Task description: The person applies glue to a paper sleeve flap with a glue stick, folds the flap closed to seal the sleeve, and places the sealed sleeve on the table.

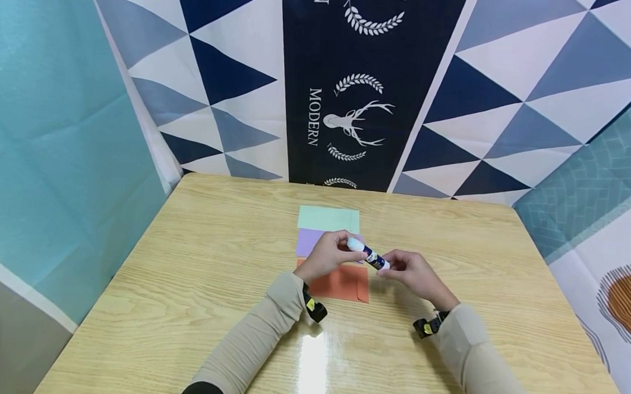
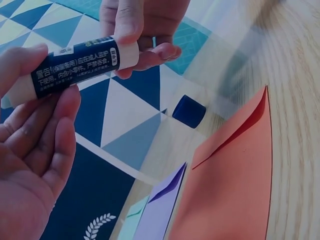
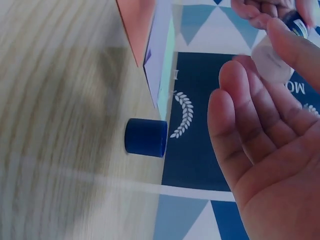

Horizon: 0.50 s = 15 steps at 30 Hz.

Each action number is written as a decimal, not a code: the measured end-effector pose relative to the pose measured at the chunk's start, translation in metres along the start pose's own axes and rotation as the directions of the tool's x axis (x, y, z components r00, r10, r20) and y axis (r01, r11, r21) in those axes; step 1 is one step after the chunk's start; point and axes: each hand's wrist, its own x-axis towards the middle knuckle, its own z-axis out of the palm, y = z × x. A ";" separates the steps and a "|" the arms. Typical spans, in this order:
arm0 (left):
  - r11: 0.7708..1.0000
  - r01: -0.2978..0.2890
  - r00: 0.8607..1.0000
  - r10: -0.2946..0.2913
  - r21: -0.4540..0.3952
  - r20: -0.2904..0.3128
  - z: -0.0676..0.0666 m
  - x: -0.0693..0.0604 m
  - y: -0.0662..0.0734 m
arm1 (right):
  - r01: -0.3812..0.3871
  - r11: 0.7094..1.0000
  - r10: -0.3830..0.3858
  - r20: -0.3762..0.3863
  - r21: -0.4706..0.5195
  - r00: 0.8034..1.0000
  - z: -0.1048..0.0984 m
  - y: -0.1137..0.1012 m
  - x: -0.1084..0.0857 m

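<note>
A glue stick [image 1: 372, 256] with a dark blue label and white ends is held slanted above the table. My left hand [image 1: 329, 256] pinches its uncapped white end between thumb and fingers. My right hand [image 1: 414, 275] pinches the white base at the other end. The blue cap [image 2: 189, 111] is off and on the table beyond the hands, touched by neither; the head view does not show it. Beneath the left hand lies an orange envelope [image 1: 343, 286], partly covered by that arm. Farther back are a purple envelope [image 1: 307, 244] and a pale green envelope [image 1: 327, 218].
The three envelopes form a column on the wooden table [image 1: 195, 244], flaps to the right. A patterned cloth [image 1: 236, 68] hangs along the table's back edge. Light glares off the tabletop near the front. Each wrist wears a small black camera [image 1: 316, 309].
</note>
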 end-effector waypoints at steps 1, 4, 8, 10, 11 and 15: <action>1.000 -0.001 1.000 0.001 -0.001 -0.011 0.001 0.000 0.000 | 0.003 1.000 -0.003 -0.010 -0.003 1.000 0.001 0.000 0.000; 1.000 -0.012 0.999 0.012 0.011 -0.045 0.004 0.000 -0.001 | 0.020 1.000 -0.020 -0.033 -0.023 0.999 0.005 0.000 0.001; 0.999 -0.020 0.997 0.023 0.038 -0.069 0.007 0.000 0.000 | 0.050 0.998 -0.052 -0.049 -0.049 0.997 0.008 0.000 0.002; 0.999 -0.018 0.998 0.020 0.032 -0.062 0.007 0.000 0.000 | 0.055 0.998 -0.057 -0.047 -0.041 0.997 0.008 0.000 0.003; 0.999 -0.016 0.998 0.017 0.028 -0.057 0.006 0.000 0.000 | 0.054 0.998 -0.055 -0.036 -0.031 0.998 0.007 0.001 0.003; 1.000 -0.009 0.999 0.010 0.017 -0.037 0.002 0.000 0.000 | 0.060 0.998 -0.058 0.081 -0.022 0.995 0.001 0.002 0.002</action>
